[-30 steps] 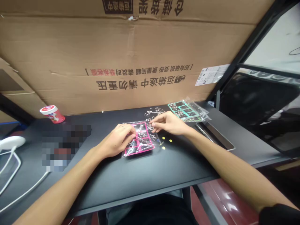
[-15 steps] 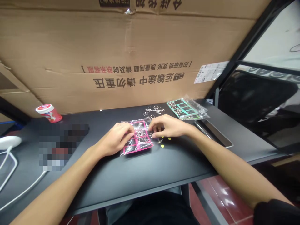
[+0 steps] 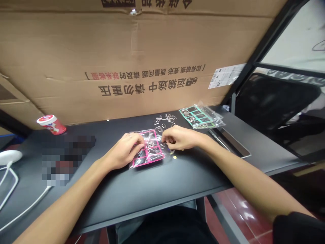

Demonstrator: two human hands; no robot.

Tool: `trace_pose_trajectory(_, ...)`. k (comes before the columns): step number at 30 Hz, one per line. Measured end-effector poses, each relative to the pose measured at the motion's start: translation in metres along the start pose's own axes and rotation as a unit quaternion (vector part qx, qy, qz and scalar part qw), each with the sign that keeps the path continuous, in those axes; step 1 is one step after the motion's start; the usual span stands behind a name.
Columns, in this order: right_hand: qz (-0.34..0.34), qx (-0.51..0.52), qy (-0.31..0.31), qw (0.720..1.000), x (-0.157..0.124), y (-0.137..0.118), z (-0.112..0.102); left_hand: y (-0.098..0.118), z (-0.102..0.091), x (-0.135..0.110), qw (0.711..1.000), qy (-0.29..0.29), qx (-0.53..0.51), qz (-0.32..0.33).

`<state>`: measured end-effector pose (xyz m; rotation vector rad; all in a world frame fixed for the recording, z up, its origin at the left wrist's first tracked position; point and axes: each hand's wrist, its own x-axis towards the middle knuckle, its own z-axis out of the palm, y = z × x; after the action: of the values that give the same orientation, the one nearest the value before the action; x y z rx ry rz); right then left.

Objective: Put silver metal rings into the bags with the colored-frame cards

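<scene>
A clear plastic bag with a pink gridded frame [image 3: 137, 163] lies on the dark desk. My left hand [image 3: 126, 149] is closed on the bag's left part, thumb and forefinger pinched together on the film. At the bag's right edge, my right hand [image 3: 181, 138] has its fingertips drawn together in a pinch; what they hold, if anything, is too small to make out. Thin metal rings and small chain-like pieces [image 3: 166, 119] are scattered just behind the right hand. A small yellow disc [image 3: 175, 157] lies in front of it.
Behind the right hand lie clear bags with teal gridded frames [image 3: 200, 117]. A flat dark device [image 3: 232, 144] sits to the right. On the left stand a red-and-white tub [image 3: 52, 124] and a white corded object [image 3: 10, 156], near a blurred-out item. Cardboard [image 3: 152, 44] walls the back.
My right fingers have closed closer together, and that hand now covers most of the yellow discs seen before. My left hand keeps its place on the bag. The view has shifted slightly.
</scene>
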<state>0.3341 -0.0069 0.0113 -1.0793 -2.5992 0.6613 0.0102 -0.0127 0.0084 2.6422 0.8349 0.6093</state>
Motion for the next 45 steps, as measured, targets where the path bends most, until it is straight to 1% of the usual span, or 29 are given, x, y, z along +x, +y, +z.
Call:
trace_pose_trajectory(2,-0.022,-0.020,0.015,0.999,0.000,0.001,-0.002,0.000,0.000,0.000,1.000,0.000,0.001,-0.002)
trace_pose_trajectory(5,-0.038,-0.033,-0.003,0.999,0.000,-0.001,-0.004,0.000,0.000,0.000,1.000,-0.005,0.002,-0.003)
trace_pose_trajectory(8,-0.028,-0.057,-0.016,0.998,0.000,-0.002,-0.003,0.000,0.000,0.000,1.000,-0.011,0.005,-0.002)
trace_pose_trajectory(11,-0.009,-0.072,-0.006,0.997,-0.001,0.002,-0.004,0.000,-0.001,0.000,1.000,-0.012,0.011,0.004)
trace_pose_trajectory(13,0.009,-0.090,0.042,0.995,-0.001,0.007,-0.006,0.000,-0.002,0.000,1.000,-0.012,0.011,0.010)
trace_pose_trajectory(16,0.041,-0.128,0.168,0.977,-0.002,0.012,-0.011,0.000,-0.002,0.000,1.000,-0.013,0.012,0.016)
trace_pose_trajectory(17,0.042,-0.132,0.197,0.971,-0.002,0.012,-0.012,0.001,-0.002,0.000,1.000,-0.012,0.012,0.017)
trace_pose_trajectory(18,0.031,-0.124,0.208,0.970,-0.002,0.011,-0.012,0.001,-0.002,0.000,1.000,-0.012,0.012,0.018)
trace_pose_trajectory(19,0.009,-0.104,0.199,0.974,-0.002,0.008,-0.012,0.001,-0.003,0.000,1.000,-0.012,0.013,0.021)
trace_pose_trajectory(20,-0.019,-0.078,0.172,0.982,-0.002,0.005,-0.011,0.001,-0.003,0.000,1.000,-0.012,0.014,0.023)
trace_pose_trajectory(22,-0.067,-0.025,0.094,0.993,-0.001,-0.003,-0.007,0.001,-0.003,0.000,0.999,-0.015,0.015,0.025)
trace_pose_trajectory(23,-0.080,-0.010,0.058,0.995,0.000,-0.007,-0.005,0.002,-0.003,0.000,0.999,-0.018,0.016,0.025)
trace_pose_trajectory(25,-0.082,-0.004,0.014,0.997,0.002,-0.011,0.000,0.002,-0.003,0.000,0.999,-0.020,0.019,0.024)
trace_pose_trajectory(28,-0.062,0.005,-0.008,0.998,0.003,-0.013,0.004,0.001,-0.002,0.000,0.999,-0.019,0.019,0.023)
trace_pose_trajectory(32,-0.027,0.045,-0.014,0.999,-0.001,-0.011,0.001,0.001,-0.002,0.000,0.999,-0.017,0.017,0.024)
trace_pose_trajectory(34,-0.006,0.066,-0.002,0.998,-0.003,-0.007,-0.004,0.001,-0.002,0.000,0.999,-0.017,0.018,0.024)
trace_pose_trajectory(35,0.006,0.067,0.024,0.997,-0.003,-0.004,-0.006,0.002,-0.002,0.000,0.999,-0.017,0.018,0.025)
trace_pose_trajectory(37,0.025,0.036,0.115,0.992,-0.003,0.003,-0.010,0.002,-0.003,0.001,0.999,-0.017,0.018,0.026)
trace_pose_trajectory(39,0.027,-0.016,0.213,0.977,-0.002,0.008,-0.011,0.003,-0.003,0.001,0.999,-0.019,0.019,0.026)
trace_pose_trajectory(40,0.018,-0.032,0.240,0.970,-0.001,0.008,-0.010,0.003,-0.003,0.001,0.999,-0.020,0.020,0.025)
trace_pose_trajectory(41,0.000,-0.033,0.244,0.969,0.000,0.007,-0.008,0.003,-0.003,0.001,0.999,-0.021,0.021,0.026)
trace_pose_trajectory(42,-0.022,-0.024,0.230,0.973,0.002,0.005,-0.004,0.003,-0.003,0.001,0.999,-0.021,0.022,0.026)
trace_pose_trajectory(45,-0.092,0.011,0.130,0.987,0.007,-0.009,0.012,0.003,-0.003,0.001,0.999,-0.020,0.023,0.028)
